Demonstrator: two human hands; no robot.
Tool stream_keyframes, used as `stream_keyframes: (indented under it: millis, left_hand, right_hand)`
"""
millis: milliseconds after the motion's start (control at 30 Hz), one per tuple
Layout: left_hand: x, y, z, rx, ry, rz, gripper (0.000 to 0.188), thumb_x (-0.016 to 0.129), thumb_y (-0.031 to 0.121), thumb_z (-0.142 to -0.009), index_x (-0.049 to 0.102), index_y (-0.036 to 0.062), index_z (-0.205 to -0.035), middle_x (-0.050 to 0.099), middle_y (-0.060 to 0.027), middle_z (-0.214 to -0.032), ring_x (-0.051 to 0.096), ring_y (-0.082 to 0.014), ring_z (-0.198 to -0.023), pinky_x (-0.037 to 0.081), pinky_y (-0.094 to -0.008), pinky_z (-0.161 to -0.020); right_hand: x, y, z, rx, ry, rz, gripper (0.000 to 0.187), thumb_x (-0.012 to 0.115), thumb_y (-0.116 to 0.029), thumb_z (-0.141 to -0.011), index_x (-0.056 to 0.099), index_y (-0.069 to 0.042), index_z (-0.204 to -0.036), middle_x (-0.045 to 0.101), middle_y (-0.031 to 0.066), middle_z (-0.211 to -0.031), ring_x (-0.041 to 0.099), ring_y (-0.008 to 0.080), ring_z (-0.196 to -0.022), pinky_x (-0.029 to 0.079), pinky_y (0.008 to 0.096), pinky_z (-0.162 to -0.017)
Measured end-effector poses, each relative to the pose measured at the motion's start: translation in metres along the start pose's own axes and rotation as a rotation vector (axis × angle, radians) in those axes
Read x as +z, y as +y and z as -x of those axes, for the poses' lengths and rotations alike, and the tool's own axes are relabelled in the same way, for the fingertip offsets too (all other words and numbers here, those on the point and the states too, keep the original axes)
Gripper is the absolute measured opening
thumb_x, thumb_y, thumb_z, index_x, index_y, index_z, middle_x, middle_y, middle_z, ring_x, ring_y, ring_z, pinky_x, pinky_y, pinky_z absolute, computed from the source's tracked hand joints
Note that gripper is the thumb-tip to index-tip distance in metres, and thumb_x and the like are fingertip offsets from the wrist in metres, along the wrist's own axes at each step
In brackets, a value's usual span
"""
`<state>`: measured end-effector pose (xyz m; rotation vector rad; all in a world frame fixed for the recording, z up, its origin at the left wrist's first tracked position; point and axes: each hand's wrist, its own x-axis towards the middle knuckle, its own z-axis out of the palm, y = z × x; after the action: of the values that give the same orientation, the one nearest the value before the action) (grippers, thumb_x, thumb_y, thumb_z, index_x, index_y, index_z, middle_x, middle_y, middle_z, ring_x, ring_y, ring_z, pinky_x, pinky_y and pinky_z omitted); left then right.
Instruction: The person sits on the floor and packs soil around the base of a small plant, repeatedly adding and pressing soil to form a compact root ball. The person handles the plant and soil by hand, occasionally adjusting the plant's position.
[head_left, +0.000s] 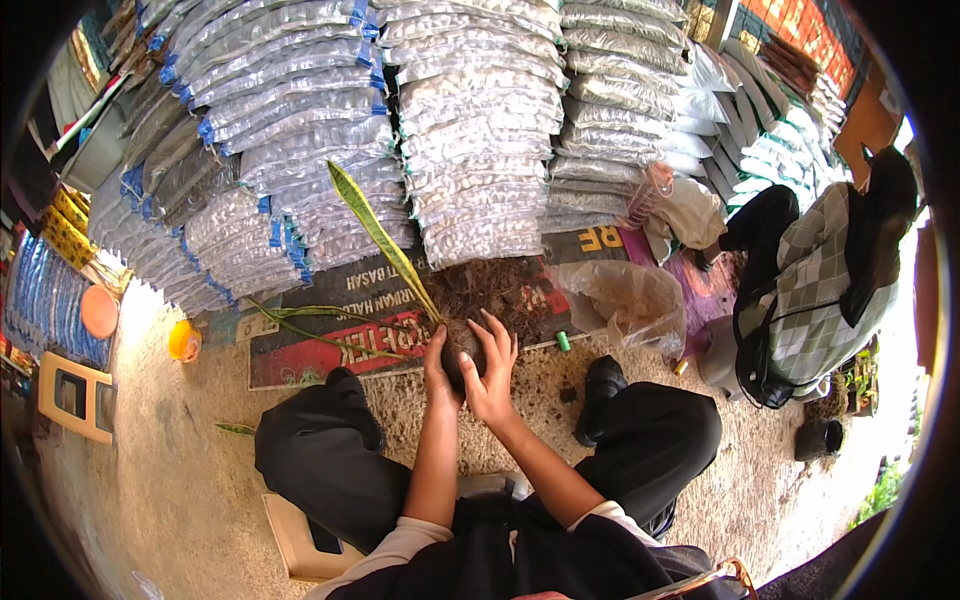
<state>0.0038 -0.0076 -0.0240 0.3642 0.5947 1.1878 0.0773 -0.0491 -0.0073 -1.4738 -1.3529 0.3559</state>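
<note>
Between my two hands sits a dark, rounded root ball (461, 352) of soil, low above the ground in front of me. My left hand (438, 372) cups its left side, and my right hand (491, 372) wraps the right side with the fingers pointing away from me. A tall snake plant leaf (383, 238), green with yellow edges, rises from the root ball and leans to the far left. Thinner green leaves (318, 312) stretch out to the left, low over a printed banner (300, 352). Loose dark soil and roots (492, 285) lie on the banner just beyond my hands.
A clear plastic bag (640, 305) and a small green cylinder (563, 342) lie to the right. Stacked filled bags (480, 130) wall off the far side. Another person in a plaid shirt (825, 270) sits at right. An orange-yellow container (184, 341) and beige stool (77, 398) are left.
</note>
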Motion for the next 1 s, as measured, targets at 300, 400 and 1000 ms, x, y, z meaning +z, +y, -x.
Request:
stream_keyframes:
  millis: [300, 400, 1000]
  left_hand:
    - [-0.005, -0.010, -0.001, 0.050, -0.050, -0.063, 0.035, 0.041, 0.041, -0.091, 0.052, 0.0082, -0.088, 0.054, -0.0029, -0.078, 0.053, -0.0125, -0.066, 0.044, -0.0267, -0.058]
    - [0.003, -0.006, 0.005, 0.005, -0.031, -0.086, 0.037, 0.040, 0.043, -0.091, 0.053, 0.0083, -0.097, 0.055, -0.0034, -0.088, 0.054, -0.0127, -0.076, 0.045, -0.0275, -0.066]
    - [0.018, 0.002, 0.009, -0.052, 0.058, 0.151, 0.052, 0.043, 0.048, -0.084, 0.053, 0.0046, -0.110, 0.059, -0.0107, -0.103, 0.057, -0.0245, -0.094, 0.045, -0.0394, -0.085]
  right_hand:
    - [-0.006, -0.007, -0.004, -0.301, 0.037, 0.003, 0.045, 0.049, -0.028, -0.082, 0.052, 0.003, -0.114, 0.052, 0.0199, -0.109, 0.049, 0.0341, -0.102, 0.034, 0.0417, -0.089]
    - [-0.005, -0.002, -0.007, -0.240, 0.011, 0.017, 0.047, 0.054, -0.025, -0.080, 0.049, 0.003, -0.117, 0.051, 0.0204, -0.110, 0.048, 0.0347, -0.102, 0.035, 0.0418, -0.089]
    - [-0.023, -0.014, -0.019, -0.095, 0.044, 0.092, 0.066, 0.068, -0.033, -0.070, 0.044, -0.002, -0.124, 0.039, 0.0190, -0.128, 0.038, 0.0356, -0.117, 0.020, 0.0479, -0.101]
